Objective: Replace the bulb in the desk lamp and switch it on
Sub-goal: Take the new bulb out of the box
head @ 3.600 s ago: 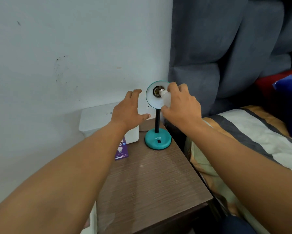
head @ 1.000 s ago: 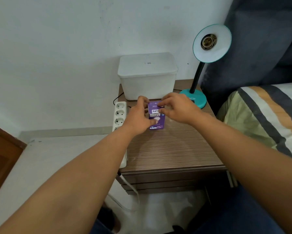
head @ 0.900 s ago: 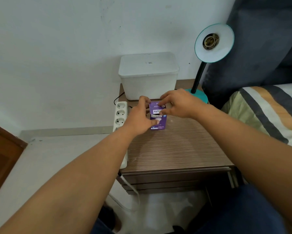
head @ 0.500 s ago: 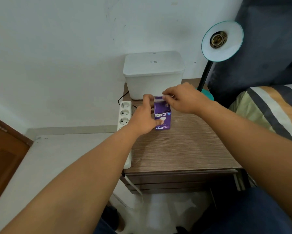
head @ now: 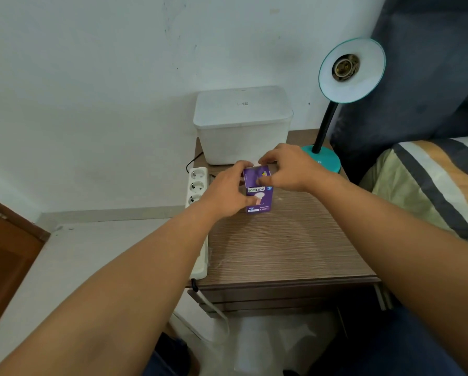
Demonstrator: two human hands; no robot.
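A purple bulb box [head: 258,196] stands upright on the wooden nightstand [head: 281,245]. My left hand [head: 224,194] grips the box from its left side. My right hand [head: 287,169] pinches the box's top flap, which is lifted up. The teal desk lamp [head: 350,69] stands at the back right of the nightstand, its shade tilted toward me and its brass socket [head: 345,67] bare, with no bulb in it. The old bulb is nowhere in view.
A white lidded plastic box [head: 242,123] stands at the back of the nightstand against the wall. A white power strip [head: 197,185] hangs along the nightstand's left edge. A bed with a striped sheet [head: 439,180] lies to the right; a wooden door [head: 5,253] is at left.
The bulb is out of the lamp socket. The purple box went from lying flat to upright in my left hand, and my right hand has raised its top flap.
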